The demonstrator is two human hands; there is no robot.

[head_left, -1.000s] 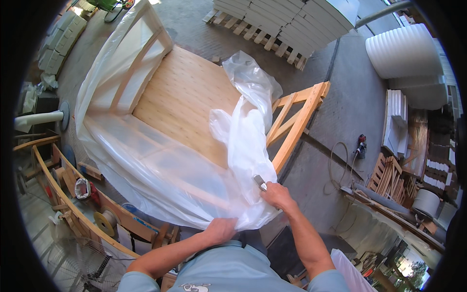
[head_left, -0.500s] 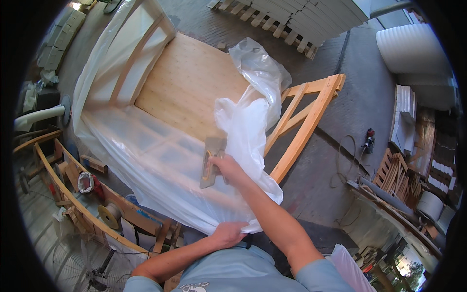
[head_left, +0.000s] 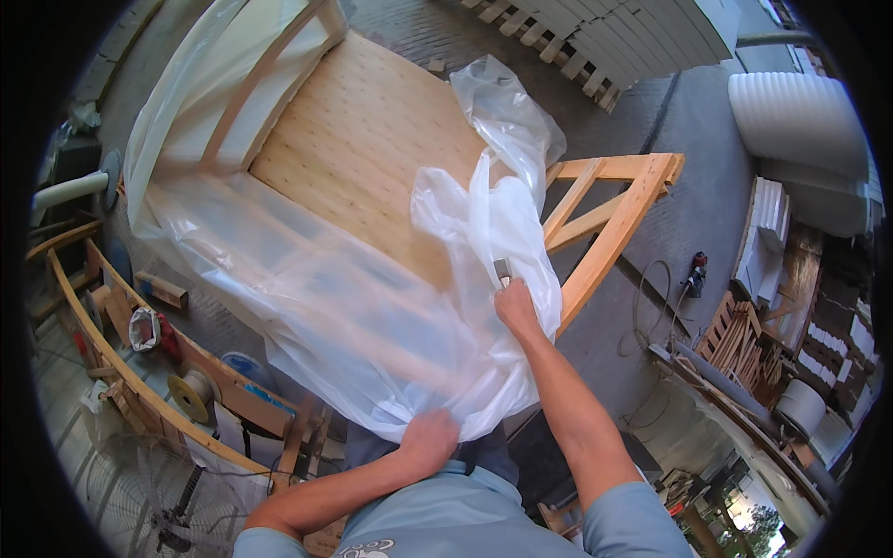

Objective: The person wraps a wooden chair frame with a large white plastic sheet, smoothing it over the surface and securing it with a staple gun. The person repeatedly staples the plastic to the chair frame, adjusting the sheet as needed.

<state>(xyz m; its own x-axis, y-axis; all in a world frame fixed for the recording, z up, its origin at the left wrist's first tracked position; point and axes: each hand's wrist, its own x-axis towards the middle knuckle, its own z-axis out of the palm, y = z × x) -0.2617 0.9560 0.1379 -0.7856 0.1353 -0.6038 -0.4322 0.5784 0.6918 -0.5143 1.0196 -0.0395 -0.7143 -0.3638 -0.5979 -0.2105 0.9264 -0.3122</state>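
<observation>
A translucent plastic sheet (head_left: 307, 307) drapes over the near side and left end of a large wooden piece, whose plywood panel (head_left: 363, 139) shows at the middle. Against my waist, my left hand (head_left: 431, 442) is closed on the near edge of the sheet. My right hand (head_left: 517, 305) is closed round a grey hand tool that looks like a staple gun (head_left: 503, 269); only its metal end shows past my fist. That hand is over the sheet's bunched white folds (head_left: 512, 219), at the right side of the panel.
An open timber frame (head_left: 614, 228) juts out on the right. Beyond it a red and black power tool (head_left: 696, 274) with a hose is on the floor. Curved wooden framing (head_left: 98, 316) and a wire fan (head_left: 163, 493) stand at left. White stacked panels (head_left: 633, 33) rest on pallets at the back.
My right hand has moved right with the tool, from above the near covered side to the bunched folds. The sheet's near right part has shifted, and my left hand keeps its edge by my waist.
</observation>
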